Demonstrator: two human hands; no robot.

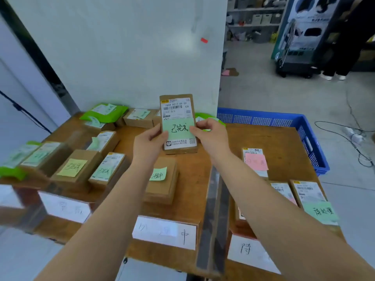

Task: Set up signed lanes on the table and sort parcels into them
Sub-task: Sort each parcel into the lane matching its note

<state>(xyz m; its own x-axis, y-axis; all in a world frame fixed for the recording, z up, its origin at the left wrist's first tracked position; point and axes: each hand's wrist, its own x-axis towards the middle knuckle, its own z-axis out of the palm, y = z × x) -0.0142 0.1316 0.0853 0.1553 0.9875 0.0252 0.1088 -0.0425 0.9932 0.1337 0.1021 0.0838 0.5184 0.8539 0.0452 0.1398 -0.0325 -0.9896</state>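
Observation:
I hold a small brown parcel [178,110] upright above the middle of the wooden table [284,142]. It has a white shipping label and a green sticky note with handwriting. My left hand [149,145] grips its left edge and my right hand [211,135] grips its right edge. Three white paper signs hang on the table's front edge: left sign [66,207], middle sign [164,233], right sign [248,252]. Several noted parcels lie in the left lane [77,171], one stack in the middle lane [162,179], and several in the right lane [255,162].
A blue plastic crate [304,126] sits at the table's far right corner. Green mailer bags [105,113] and more boxes lie along the back by a white wall panel. A dark strip [215,220] divides the middle and right lanes. A person's legs [336,63] stand far right.

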